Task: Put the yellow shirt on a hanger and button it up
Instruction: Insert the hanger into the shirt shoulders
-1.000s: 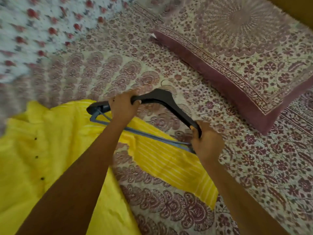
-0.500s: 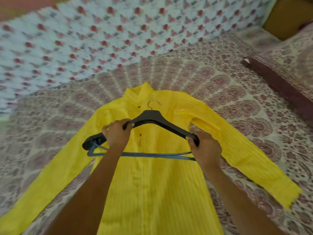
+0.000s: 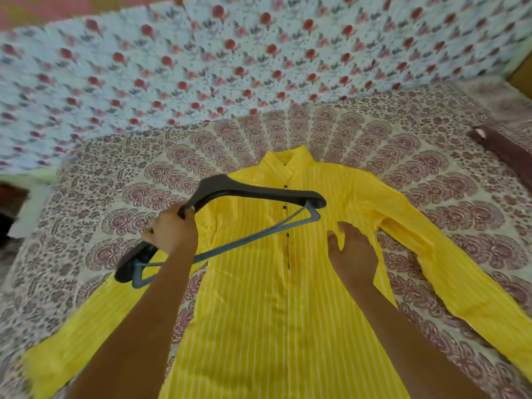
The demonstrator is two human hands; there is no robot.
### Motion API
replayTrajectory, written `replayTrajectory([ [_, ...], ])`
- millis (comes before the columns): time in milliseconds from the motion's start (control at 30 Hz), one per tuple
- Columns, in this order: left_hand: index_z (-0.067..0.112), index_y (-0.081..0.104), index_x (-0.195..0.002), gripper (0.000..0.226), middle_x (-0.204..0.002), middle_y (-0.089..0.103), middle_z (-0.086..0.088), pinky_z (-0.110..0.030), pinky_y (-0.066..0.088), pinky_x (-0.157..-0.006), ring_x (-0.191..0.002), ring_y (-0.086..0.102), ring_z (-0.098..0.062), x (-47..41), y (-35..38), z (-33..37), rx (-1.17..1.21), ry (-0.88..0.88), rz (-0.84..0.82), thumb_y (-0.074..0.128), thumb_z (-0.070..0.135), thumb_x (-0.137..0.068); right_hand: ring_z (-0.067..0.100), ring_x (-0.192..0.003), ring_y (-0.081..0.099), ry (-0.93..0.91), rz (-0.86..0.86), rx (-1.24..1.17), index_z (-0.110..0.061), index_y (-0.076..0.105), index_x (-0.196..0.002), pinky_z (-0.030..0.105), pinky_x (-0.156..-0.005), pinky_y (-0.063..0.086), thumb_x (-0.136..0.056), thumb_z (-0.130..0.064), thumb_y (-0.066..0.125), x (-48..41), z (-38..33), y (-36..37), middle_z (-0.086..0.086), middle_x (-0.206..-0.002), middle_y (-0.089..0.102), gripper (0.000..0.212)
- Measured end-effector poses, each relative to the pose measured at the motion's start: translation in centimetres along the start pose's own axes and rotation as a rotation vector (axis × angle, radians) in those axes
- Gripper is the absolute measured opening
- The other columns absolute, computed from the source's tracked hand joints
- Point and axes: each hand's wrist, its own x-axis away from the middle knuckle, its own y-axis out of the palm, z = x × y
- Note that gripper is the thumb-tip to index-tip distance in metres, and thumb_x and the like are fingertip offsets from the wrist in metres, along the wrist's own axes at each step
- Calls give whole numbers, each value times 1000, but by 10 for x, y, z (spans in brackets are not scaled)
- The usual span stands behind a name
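Head view: I see yellow shirt (image 3: 259, 298) flat, front up, mid bed (image 3: 374, 145), collar toward far edge, sleeves spread. My left hand (image 3: 172, 234) clamped round black hanger (image 3: 253, 192), raised over shirt. Right hand (image 3: 352, 251) flat on shirt chest, fingers straight.

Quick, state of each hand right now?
Left hand: closed around the black hanger.
Right hand: open, resting flat on the yellow shirt, holding nothing.

A yellow shirt (image 3: 259, 312) lies flat, sleeves spread; black hanger (image 3: 259, 192) tilted above.
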Motion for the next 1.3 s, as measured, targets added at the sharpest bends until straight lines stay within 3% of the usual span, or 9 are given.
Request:
replayTrajectory([
  [200,16,68,-97,24,-83,61,-20,-44,15,-98,-94,51,-37,-26,44,3,-5,-29,11,48,29,-93,30,-115,53,7,-123,34,-12,52,-126,41,-84,45,-92,-28,48,-45,1,51,8,-125,58,37],
  [367,16,66,-106,27,-87,61,-21,-44,21,-95,-96,50,-37,-52,88,10,3,-15,29,47,31,-94,30,-111,54,-11,-174,37,-8,50,-125,40,-80,47,-92,-26,49,-99,-7,102,11,-121,58,38],
  [533,19,66,-99,24,-82,63,-19,-48,34,-95,-90,54,-35,-84,136,5,88,-19,41,48,33,-92,31,-103,58,26,-171,-37,-10,54,-120,39,-72,47,-88,-28,55,-145,-9,151,13,-113,61,37],
  [633,21,66,-100,23,-84,64,-16,-52,38,-95,-90,56,-34,-94,151,3,149,-43,45,48,33,-91,32,-106,57,-27,-137,-82,-10,55,-122,39,-74,46,-86,-33,60,-165,-6,168,14,-118,61,43],
  [767,23,66,-100,23,-86,66,-13,-48,36,-98,-89,57,-32,-105,162,-2,188,-84,54,48,32,-90,32,-111,49,-85,-152,107,-10,48,-127,43,-84,43,-75,-52,65,-179,-8,191,13,-127,49,69],
  [833,24,66,-100,22,-88,67,-12,-42,29,-96,-90,57,-31,-105,163,-5,151,-92,55,48,32,-91,33,-109,50,-34,-139,123,-8,50,-122,42,-84,42,-76,-46,66,-184,-13,198,14,-124,49,61],
  [933,22,66,-97,23,-89,66,-14,-37,22,-86,-91,56,-31,-102,161,-6,107,-88,67,47,32,-90,35,-99,57,-12,-113,49,-5,58,-108,36,-68,40,-85,-27,57,-196,-15,196,17,-112,57,32],
  [1200,23,66,-101,25,-96,66,-14,-42,25,-92,-104,51,-33,-96,163,0,85,-119,73,46,33,-89,33,-82,59,68,260,-209,-3,65,-96,24,-56,21,-90,-14,45,-216,0,150,20,-89,68,24],
  [1300,23,64,-108,27,-103,63,-16,-43,24,-97,-110,46,-31,-90,164,15,71,-100,53,46,33,-91,34,-80,59,61,379,-300,0,65,-92,31,-63,31,-88,-14,46,-224,1,138,21,-85,68,24],
])
